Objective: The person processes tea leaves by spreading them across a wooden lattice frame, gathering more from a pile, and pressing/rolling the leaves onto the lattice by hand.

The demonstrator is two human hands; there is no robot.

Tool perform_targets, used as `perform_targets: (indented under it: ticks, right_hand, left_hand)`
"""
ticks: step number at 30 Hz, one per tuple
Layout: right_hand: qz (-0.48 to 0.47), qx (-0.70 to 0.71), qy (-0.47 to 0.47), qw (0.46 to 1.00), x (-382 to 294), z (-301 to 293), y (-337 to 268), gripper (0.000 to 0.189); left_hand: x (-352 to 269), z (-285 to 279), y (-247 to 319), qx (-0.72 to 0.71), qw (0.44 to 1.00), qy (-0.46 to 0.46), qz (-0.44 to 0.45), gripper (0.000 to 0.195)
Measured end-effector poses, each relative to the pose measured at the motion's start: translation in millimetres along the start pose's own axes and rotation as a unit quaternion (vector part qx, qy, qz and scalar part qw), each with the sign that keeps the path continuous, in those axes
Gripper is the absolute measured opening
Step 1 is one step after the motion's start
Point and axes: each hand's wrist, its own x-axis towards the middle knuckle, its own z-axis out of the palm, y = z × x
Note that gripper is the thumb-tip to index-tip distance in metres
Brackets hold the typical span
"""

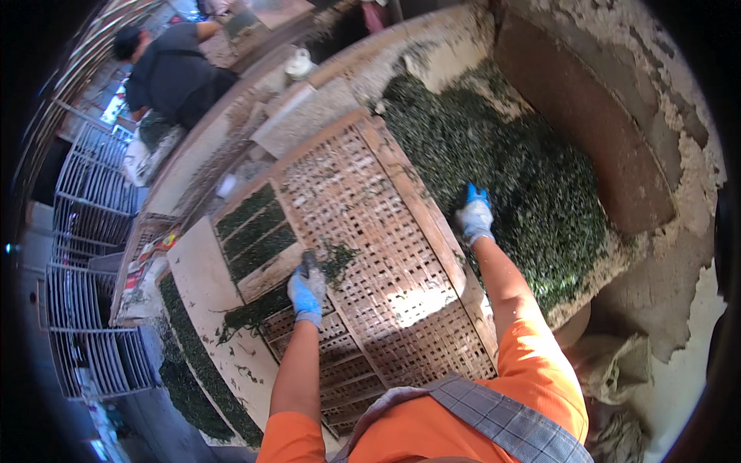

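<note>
My left hand [307,286], in a blue and grey work glove, is at the inner edge of a wood-framed woven lattice panel [370,208]. Dark green leafy strands [340,263] lie against its fingertips, and more trail to its left; whether it grips any is hidden. Beside it, narrow slatted compartments [255,223] are filled with the same green shreds, while lower ones [347,370] show bare lattice. My right hand [476,214], gloved in white and blue, reaches with extended fingers onto the near edge of a large heap of green shreds [538,197].
A pale board [202,272] with scattered bits lies left of the compartments, beyond it strips of green shreds [194,335]. Metal racks [95,231] stand at far left. Another person [173,75] works across the bench. A brown panel [579,121] edges the heap.
</note>
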Motion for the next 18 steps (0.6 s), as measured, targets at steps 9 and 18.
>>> perform_targets:
  ticks: [9,18]
  right_hand:
    - [0.046,0.359,-0.070,0.929,66,-104,63,0.013]
    - [-0.336,0.213,-0.240,0.885,-147,-13,-169,0.044]
  left_hand:
    - [-13,7,55,0.274,0.957,-0.074,0.064,0.066]
    - [-20,-36,7,-0.405,0.838,-0.355,0.092,0.045]
